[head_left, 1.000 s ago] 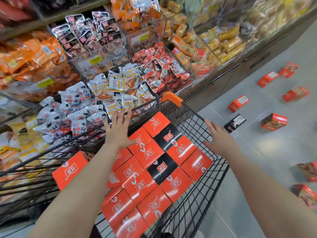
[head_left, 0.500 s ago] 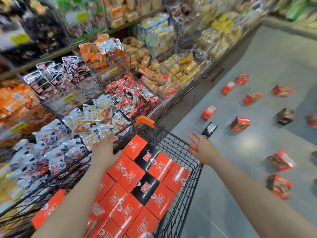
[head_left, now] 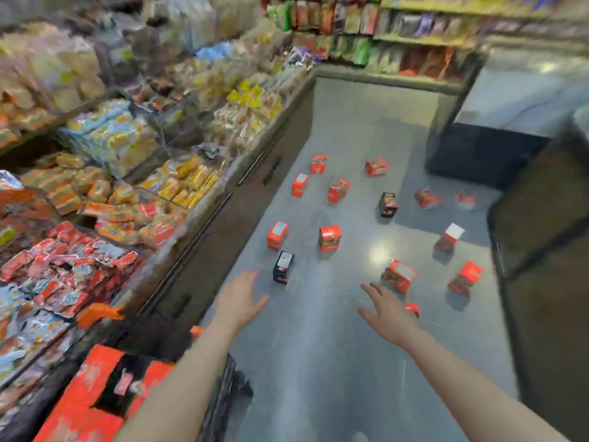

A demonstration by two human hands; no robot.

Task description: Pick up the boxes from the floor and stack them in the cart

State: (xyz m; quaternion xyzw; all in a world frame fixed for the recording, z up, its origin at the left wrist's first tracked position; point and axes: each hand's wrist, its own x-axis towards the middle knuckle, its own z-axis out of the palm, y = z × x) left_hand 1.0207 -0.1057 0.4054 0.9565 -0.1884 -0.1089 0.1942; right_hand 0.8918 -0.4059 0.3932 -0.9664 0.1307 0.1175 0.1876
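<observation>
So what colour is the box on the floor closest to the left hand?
Black, with a pale label on top: the box just ahead of the left hand, seen in the head view.

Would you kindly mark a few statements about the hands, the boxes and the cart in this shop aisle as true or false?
1. Both hands are empty, the left hand and the right hand with fingers spread. True.
2. Every box left on the floor is red. False: a black box stands near the left hand, and another black box lies farther off.
3. The cart already holds red and black boxes. True.
4. The right hand grips a red box. False: that box sits on the floor beyond the fingers.
</observation>
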